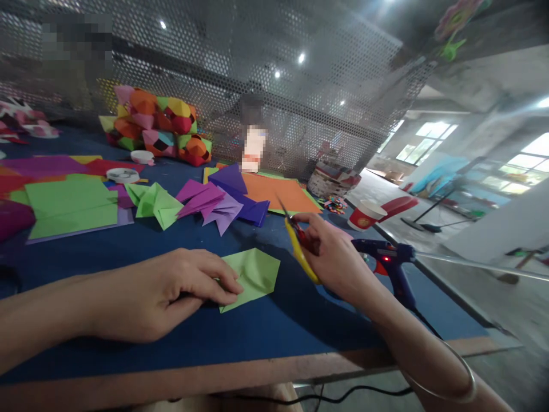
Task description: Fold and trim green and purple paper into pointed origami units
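Observation:
My left hand (165,292) lies on the blue table, its fingertips pressed on the near edge of a folded light-green paper (253,274). My right hand (332,257) is closed around yellow-handled scissors (298,243), blades pointing up and away, just right of the green paper and not touching it. A thin bangle sits on my right wrist.
A blue glue gun (392,266) with a red light stands right of my right hand, near the table's right edge. Folded green (156,203) and purple (214,206) paper shapes, orange sheet (278,194), tape rolls (122,174), red cup (364,216), colourful paper polyhedra (156,126) lie farther back. A perforated metal screen stands behind.

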{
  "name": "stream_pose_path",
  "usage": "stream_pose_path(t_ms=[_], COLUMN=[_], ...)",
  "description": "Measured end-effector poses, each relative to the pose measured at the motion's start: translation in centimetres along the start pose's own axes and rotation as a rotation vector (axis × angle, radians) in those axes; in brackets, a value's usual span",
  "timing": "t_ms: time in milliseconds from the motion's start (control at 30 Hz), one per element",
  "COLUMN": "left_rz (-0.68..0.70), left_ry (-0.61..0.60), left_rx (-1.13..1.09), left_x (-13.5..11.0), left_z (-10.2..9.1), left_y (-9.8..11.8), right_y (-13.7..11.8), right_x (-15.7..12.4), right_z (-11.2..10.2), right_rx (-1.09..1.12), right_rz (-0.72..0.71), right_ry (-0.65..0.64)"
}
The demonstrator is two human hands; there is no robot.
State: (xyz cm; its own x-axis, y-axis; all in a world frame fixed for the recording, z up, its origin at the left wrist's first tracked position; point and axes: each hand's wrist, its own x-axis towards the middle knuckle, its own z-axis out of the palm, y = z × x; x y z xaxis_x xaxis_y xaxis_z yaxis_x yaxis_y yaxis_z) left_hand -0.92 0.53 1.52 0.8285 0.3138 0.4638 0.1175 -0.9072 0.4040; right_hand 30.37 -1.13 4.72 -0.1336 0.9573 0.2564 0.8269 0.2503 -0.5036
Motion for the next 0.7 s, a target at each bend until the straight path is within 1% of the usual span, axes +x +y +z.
stream_pose_path(t_ms=[67, 133, 200, 267, 367, 533, 700], left_rz=[-0.006, -0.005, -0.014, -0.025, -0.004, -0.001, 0.021], left_ry=[-0.002, 0.007, -0.005, -0.035, -0.041, -0.022, 0.035], left_rx=[-0.025, -0.045, -0.063, -0.096, -0.150, -0.170, -0.086], left_x=[0.1, 0.1, 0.2, 0.3, 0.5, 0.3, 0.1], left_z=[0.2, 0.2, 0.1, -0.1, -0.4, -0.4, -0.4], left_y=[-0.1, 0.0, 0.1, 0.1, 0.1, 0.0, -0.1], right_y=[-0.5, -1.3, -2.3, -3.3, -4.6, -5.5, -5.2], right_x=[-0.4, -1.0, -1.7, -2.3, -2.5, -2.2, -1.5], right_z=[0.5, 1.4, 2.5, 3.6, 4.7, 5.5, 5.4], right_rx=[0.286, 0.541, 0.659, 0.712, 0.753, 0.773, 0.703], right_rz=[-0.046, -0.059, -0.088, -0.132, -0.119, -0.058, -0.010], right_ry=[0.034, -0.018, -0.075, -0.159, -0.252, -0.287, -0.326])
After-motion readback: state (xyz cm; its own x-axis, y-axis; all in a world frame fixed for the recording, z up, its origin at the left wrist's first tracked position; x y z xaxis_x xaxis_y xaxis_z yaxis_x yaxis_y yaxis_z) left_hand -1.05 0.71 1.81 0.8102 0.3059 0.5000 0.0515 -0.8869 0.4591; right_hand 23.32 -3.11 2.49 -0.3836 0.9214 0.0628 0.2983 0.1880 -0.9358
